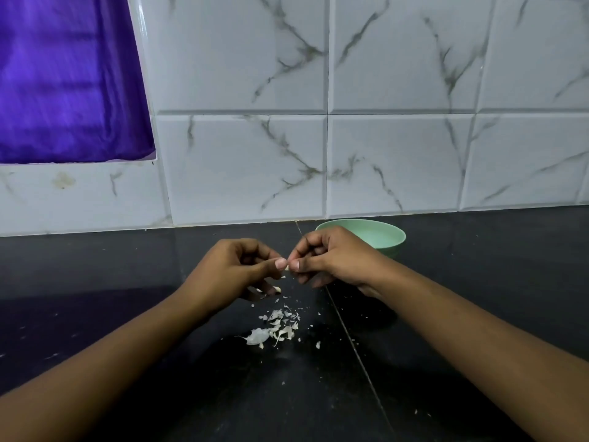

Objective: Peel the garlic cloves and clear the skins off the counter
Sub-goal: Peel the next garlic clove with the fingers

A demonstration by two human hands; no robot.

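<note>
Pinching one small garlic clove [287, 268] between their thumbs and fingertips, the left hand [232, 269] and right hand [328, 260] meet above the black surface [127, 314]. Loose garlic skins [274, 328] lie on the surface just below them. A green bowl [387, 239] stands behind the right hand.

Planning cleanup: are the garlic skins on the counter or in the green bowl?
On the counter: pale skins lie scattered on its dark surface. The bowl's visible inside shows none; the right hand hides part.
</note>
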